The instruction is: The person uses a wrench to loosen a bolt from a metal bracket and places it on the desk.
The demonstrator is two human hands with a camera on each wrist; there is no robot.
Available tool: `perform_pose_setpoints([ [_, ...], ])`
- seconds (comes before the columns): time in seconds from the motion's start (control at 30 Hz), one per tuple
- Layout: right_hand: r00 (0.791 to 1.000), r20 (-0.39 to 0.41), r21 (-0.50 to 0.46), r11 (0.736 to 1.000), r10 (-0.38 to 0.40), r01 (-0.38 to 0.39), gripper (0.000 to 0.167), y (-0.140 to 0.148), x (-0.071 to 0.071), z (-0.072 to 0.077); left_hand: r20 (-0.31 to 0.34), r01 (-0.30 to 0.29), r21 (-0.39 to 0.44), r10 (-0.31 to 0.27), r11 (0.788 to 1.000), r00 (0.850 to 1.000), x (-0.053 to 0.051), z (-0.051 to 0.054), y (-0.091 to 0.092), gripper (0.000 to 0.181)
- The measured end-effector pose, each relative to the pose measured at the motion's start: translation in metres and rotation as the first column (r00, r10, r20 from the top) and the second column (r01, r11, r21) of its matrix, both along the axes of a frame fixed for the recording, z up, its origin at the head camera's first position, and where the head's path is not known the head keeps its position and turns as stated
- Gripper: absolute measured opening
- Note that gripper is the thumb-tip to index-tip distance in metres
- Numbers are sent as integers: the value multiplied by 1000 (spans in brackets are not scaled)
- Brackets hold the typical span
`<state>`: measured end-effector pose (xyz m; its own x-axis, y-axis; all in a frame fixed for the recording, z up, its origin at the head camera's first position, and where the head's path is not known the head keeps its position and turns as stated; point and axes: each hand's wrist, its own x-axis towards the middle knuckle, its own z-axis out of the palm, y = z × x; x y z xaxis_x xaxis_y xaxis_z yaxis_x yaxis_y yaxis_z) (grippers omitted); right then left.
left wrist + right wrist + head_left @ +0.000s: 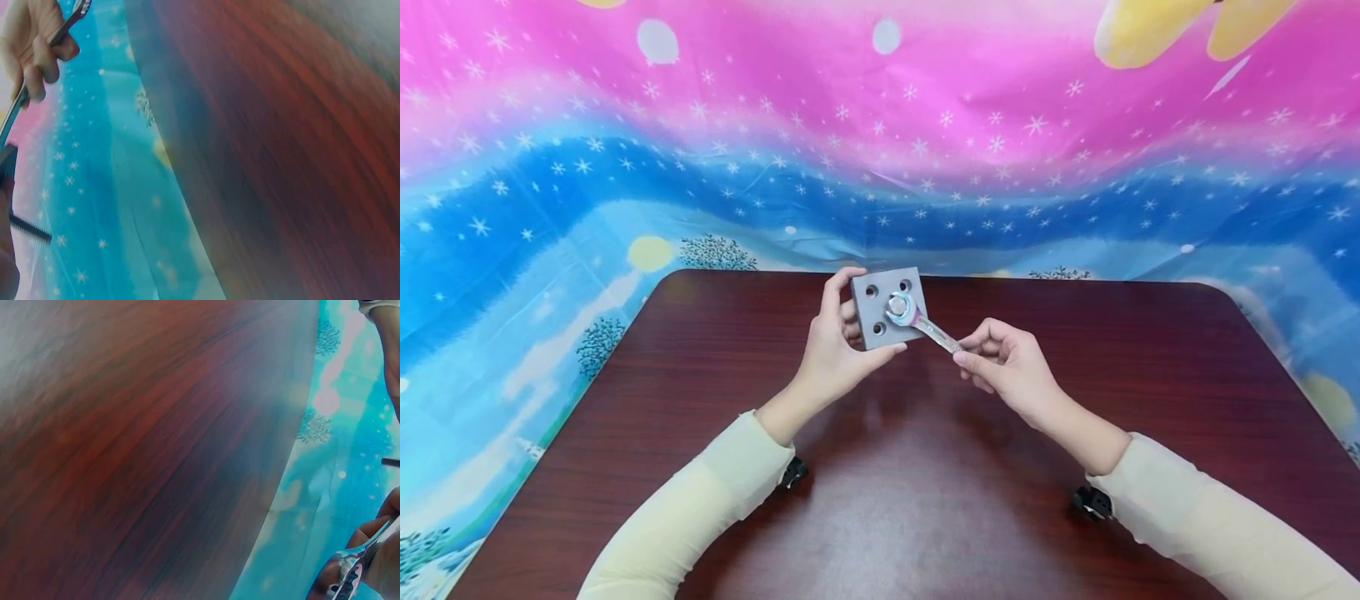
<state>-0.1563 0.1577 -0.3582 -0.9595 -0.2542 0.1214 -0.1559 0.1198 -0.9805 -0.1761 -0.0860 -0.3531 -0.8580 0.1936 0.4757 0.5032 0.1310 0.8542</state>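
My left hand (838, 337) grips a grey square metal plate (870, 312) by its edges, thumb at the lower edge and fingers at the far side. The plate is held up over the table, its face tilted toward me, with several round holes. At its middle sits a hex bolt head (897, 306), and the open jaw of a wrench (936, 335) lies around it. My right hand (1011, 367) pinches the wrench handle between thumb and fingers. In the left wrist view, the bolt's threaded shank (30, 229) sticks out behind the plate.
Below the hands spreads a dark red-brown wooden table (910, 500) with rounded far corners. A pink and blue printed cloth (850, 125) hangs behind and beside it. A black wrist device (1092, 502) shows under the right sleeve, another (793, 472) under the left.
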Motion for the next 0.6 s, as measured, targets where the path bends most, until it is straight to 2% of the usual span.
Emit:
perform_pose_setpoints([
  [0.17,999,-17,66,997,35,-34,12,8,-6,-2,66,95,-70,-90,993,994,-1,3,-10,96],
  [0.37,995,-48,122,989,85,-79,10,17,-15,-1,116,189,-138,-173,972,978,-2,6,-19,97],
  [0.5,988,-76,162,980,133,-120,7,23,-20,2,154,262,-197,-234,945,960,-5,10,-25,97],
  [0.6,981,-85,198,968,175,-156,6,28,-24,4,197,339,-231,-297,912,934,-6,13,-29,97],
])
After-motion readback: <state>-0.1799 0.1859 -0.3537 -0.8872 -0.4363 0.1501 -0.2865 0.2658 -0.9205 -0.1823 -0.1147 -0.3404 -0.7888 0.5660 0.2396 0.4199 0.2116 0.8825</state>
